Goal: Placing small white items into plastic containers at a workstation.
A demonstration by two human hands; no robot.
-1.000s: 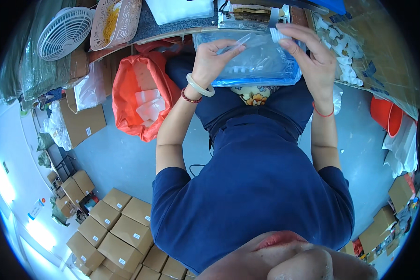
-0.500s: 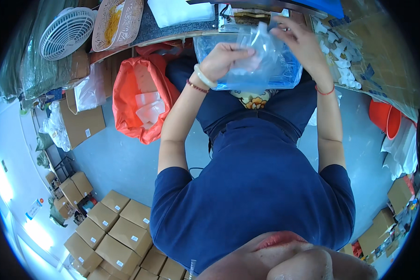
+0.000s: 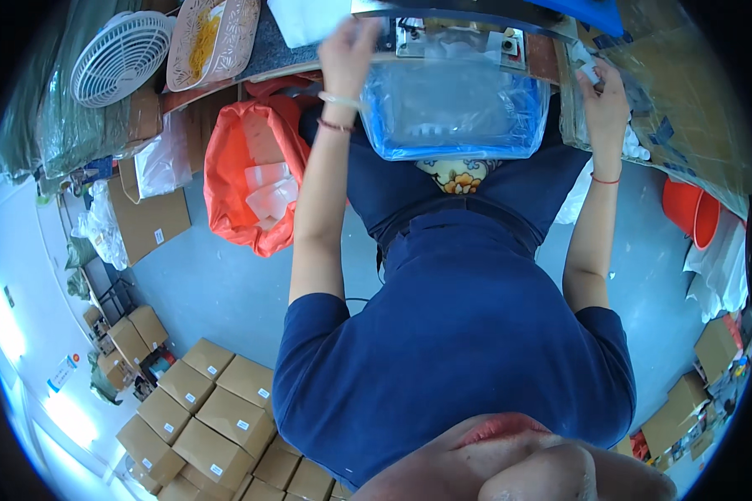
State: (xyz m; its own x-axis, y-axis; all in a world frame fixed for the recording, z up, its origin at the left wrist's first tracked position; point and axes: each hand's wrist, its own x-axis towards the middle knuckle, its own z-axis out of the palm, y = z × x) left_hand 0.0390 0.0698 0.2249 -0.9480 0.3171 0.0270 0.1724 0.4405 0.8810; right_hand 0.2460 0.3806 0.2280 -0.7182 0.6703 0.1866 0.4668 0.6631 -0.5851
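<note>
My left hand [image 3: 348,57] is raised over the bench edge beside a stack of white translucent sheets [image 3: 305,21]. Motion smears its fingers, so their grip does not show. Far to the right, my right hand [image 3: 607,100] pinches a small white piece [image 3: 590,72] at the opening of a cardboard box [image 3: 570,117]. More white pieces lie in that box, partly covered by the hand. Between my arms, a blue plastic-lined tray [image 3: 497,153] rests on my lap with clear plastic bags [image 3: 451,104] inside.
A metal device [image 3: 510,52] with dark knobs stands at the bench edge beyond the tray. At left are an open red sack [image 3: 217,184], a pink basket [image 3: 236,50] and a white fan [image 3: 119,60]. Stacked cartons [image 3: 213,447] stand lower left; a red bucket [image 3: 703,221] is at right.
My hands have moved apart, the left toward the white sheets, the right to the cardboard box. The clear bag between them has left my hands, and the right now holds a white piece.
</note>
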